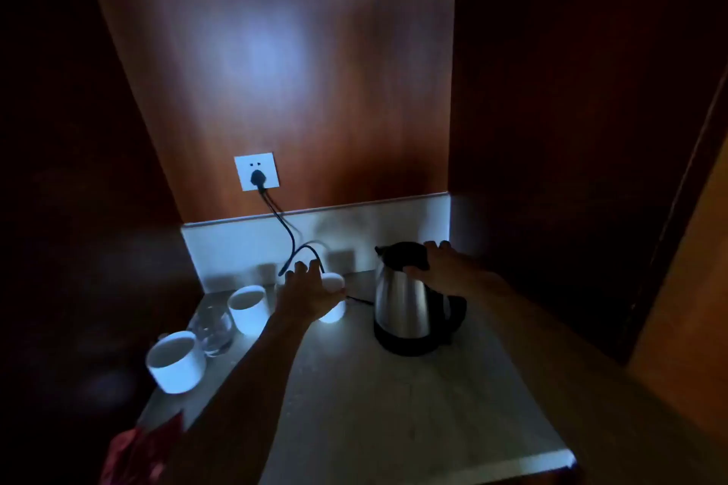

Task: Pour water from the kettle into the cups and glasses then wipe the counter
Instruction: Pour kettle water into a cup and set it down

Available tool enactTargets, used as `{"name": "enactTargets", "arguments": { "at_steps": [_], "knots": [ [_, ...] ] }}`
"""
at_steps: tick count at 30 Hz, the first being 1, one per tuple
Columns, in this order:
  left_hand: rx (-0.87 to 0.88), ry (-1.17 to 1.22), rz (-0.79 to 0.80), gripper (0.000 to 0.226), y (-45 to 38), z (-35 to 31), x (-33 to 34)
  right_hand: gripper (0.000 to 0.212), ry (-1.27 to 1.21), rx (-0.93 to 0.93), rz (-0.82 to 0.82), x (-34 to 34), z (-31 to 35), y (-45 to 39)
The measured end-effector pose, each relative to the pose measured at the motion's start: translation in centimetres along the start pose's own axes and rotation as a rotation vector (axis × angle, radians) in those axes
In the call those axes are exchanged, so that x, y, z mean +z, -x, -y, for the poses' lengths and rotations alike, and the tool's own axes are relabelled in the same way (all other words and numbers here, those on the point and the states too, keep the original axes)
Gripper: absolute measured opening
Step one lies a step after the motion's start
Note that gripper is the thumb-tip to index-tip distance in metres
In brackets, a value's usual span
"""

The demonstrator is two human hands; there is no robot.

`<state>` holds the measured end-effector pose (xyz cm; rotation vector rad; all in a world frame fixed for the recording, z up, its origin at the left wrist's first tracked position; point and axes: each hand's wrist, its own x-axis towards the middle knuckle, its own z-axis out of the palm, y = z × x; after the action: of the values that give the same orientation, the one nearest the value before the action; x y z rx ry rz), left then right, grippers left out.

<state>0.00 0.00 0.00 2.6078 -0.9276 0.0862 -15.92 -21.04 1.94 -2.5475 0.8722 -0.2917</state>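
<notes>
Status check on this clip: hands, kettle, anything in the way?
Right hand on lid of steel kettle with black base, grip unclear. Left hand around a white cup. Black power cord trails behind the cups.

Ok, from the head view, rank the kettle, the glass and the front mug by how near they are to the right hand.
1. Kettle: the right hand rests on its lid.
2. Glass: far left, beyond the left hand.
3. Front mug: left edge of the counter, nearest the camera.
</notes>
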Motion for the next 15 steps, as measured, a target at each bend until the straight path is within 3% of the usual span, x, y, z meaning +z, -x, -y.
{"name": "enactTargets", "arguments": {
  "at_steps": [3, 9, 15],
  "knots": [
    [-0.044, -0.008, 0.031, 0.093, -1.1, 0.7, 1.9, 0.059, -0.132, 0.013, -0.092, 1.2, -1.7, 0.2],
    [-0.097, 0.03, 0.057, 0.095, -3.4, 2.2, 5.4, 0.058, -0.395, 0.105, -0.212, 2.9, -2.3, 0.7],
    [-0.144, 0.092, 0.013, 0.086, -5.5, 2.2, 7.2, 0.06, -0.834, 0.296, -0.114, 4.0, -3.2, 0.6]
  ]
}}
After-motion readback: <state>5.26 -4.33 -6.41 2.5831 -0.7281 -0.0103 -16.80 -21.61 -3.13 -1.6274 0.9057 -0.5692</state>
